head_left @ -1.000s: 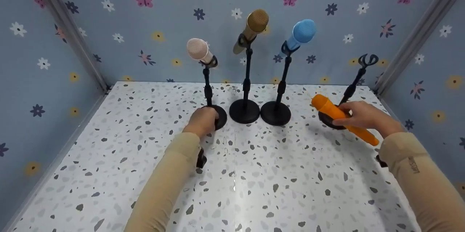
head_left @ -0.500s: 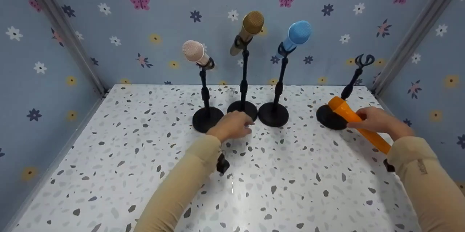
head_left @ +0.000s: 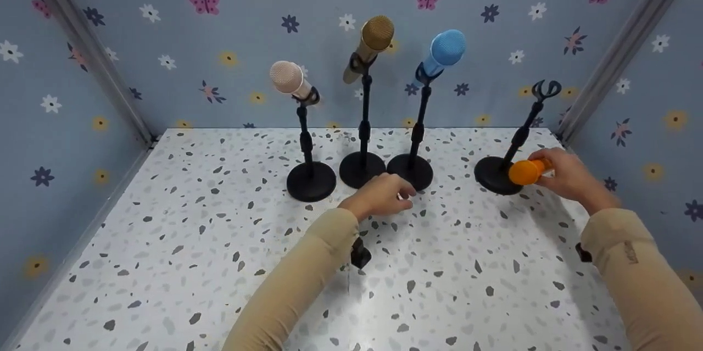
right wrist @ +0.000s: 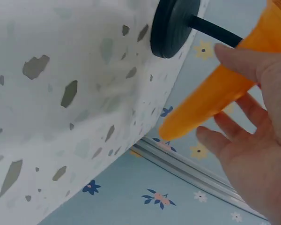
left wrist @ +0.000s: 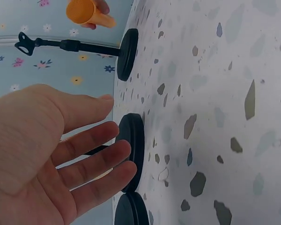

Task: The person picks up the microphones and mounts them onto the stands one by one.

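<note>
My right hand (head_left: 571, 178) grips an orange microphone (head_left: 525, 172) by its body, close to the base of the rightmost black stand (head_left: 519, 137), whose forked clip holds nothing. In the right wrist view the tapered end of the orange microphone (right wrist: 196, 105) points down and left between thumb and fingers. My left hand (head_left: 384, 194) holds nothing. Its fingers are loosely spread in the left wrist view, in front of the base (head_left: 423, 172) of the stand bearing the blue microphone (head_left: 447, 48).
Left of the blue one, a gold microphone (head_left: 377, 33) and a pale pink microphone (head_left: 288, 77) sit in their own black stands. The speckled white table (head_left: 219, 263) meets a blue patterned wall (head_left: 247, 21) at the back, with side walls left and right.
My left hand has left the pink microphone's stand base and moved right past the gold one's. My right hand has turned the orange microphone so its head faces the head camera.
</note>
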A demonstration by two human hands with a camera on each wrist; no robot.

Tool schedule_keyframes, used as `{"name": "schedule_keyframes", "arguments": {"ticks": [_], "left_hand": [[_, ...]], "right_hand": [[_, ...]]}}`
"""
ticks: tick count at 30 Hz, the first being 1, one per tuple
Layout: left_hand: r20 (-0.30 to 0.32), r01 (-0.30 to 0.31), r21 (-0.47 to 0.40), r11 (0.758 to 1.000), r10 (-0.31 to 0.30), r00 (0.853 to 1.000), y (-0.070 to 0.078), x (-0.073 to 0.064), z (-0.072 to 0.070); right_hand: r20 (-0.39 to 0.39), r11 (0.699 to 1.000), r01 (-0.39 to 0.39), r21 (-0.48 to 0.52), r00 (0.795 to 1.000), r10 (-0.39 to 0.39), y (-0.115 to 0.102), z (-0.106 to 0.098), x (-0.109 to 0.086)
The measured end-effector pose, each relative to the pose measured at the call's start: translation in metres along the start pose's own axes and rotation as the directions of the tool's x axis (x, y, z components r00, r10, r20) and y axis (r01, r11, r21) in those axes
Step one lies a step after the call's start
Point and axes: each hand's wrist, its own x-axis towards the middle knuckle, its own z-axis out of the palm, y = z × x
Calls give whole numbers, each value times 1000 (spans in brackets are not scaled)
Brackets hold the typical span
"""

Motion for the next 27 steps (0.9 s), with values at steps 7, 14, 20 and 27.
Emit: {"name": "schedule_keyframes", "arguments": {"ticks": [7, 14, 20, 27], "left_hand": [[-46, -15, -35, 999, 13, 999, 7, 22, 19], [-90, 13, -49, 999, -17, 996, 12, 46, 36], [-87, 68, -69, 995, -73, 993, 14, 64, 46], [-109, 73, -123, 990, -87, 990, 17, 95, 61]], "right_hand": [[-88, 997, 19, 73, 996, -12, 0, 17, 6], [-87, 976, -55, 209, 993, 74, 1, 25, 7], [-127, 950, -75, 303, 985, 119, -1, 27, 7], [-123, 742, -199, 640, 927, 355, -3, 37, 6]]}}
